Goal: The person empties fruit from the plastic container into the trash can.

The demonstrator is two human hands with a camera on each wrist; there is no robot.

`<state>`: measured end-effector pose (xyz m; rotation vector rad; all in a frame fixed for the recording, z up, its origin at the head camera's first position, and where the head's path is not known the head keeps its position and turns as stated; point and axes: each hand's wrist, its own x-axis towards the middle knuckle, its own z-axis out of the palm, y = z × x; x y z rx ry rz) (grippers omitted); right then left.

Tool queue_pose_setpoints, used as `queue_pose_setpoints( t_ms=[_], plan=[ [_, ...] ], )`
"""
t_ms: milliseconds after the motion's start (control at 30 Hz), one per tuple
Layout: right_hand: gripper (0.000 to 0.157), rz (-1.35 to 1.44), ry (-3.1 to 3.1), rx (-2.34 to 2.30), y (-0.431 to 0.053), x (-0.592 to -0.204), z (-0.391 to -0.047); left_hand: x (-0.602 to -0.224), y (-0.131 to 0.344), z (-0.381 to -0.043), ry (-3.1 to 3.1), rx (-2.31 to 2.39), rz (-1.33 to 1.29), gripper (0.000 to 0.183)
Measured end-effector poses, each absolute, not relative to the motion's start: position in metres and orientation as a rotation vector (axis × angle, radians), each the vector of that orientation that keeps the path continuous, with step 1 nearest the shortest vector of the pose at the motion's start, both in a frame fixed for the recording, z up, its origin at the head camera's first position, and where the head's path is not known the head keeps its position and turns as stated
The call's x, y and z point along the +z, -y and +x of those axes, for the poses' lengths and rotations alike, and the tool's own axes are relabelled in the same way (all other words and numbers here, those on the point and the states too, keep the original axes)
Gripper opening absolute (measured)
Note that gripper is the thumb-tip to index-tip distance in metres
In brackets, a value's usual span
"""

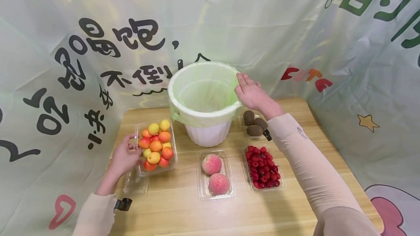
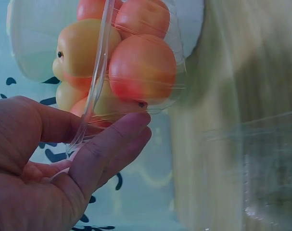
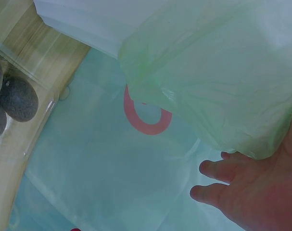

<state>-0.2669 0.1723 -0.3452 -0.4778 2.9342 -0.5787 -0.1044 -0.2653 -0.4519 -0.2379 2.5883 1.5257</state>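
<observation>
In the head view my left hand (image 1: 126, 156) grips the left edge of a clear plastic box (image 1: 174, 156) heaped with small orange, red and yellow fruits (image 1: 156, 146). The left wrist view shows the thumb and fingers (image 2: 107, 149) pinching the box's rim. A white bucket (image 1: 206, 134), lined with a pale green plastic bag (image 1: 193, 121), stands upright at the back middle. At its right rim, my right hand (image 1: 252, 94) touches the bag with fairly straight fingers. From the right wrist, the bag (image 3: 198, 82) hangs over the bucket's side beside the hand (image 3: 256, 187).
Two peaches (image 1: 218, 184) lie in a clear tray at the front middle. Right of them is a box of red berries (image 1: 262, 168). Several kiwis (image 1: 254, 130) sit behind, near the right forearm. A clear plastic container (image 1: 136, 183) is below the left hand. Printed cloth (image 1: 147, 3) encloses the table.
</observation>
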Motion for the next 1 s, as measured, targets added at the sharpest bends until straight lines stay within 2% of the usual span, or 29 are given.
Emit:
queue_pose_setpoints(
  t_ms=[667, 1000],
  plan=[
    [0.069, -0.462, -2.930, -0.591, -0.171, -0.346, -0.268, -0.411, 0.283, -0.124, -2.569, 1.610, -0.184, 0.066],
    [0.070, -0.464, -2.925, -0.591, -0.172, -0.346, -0.268, -0.390, 0.287, -0.139, -2.601, 1.606, -0.162, 0.063]
  ],
)
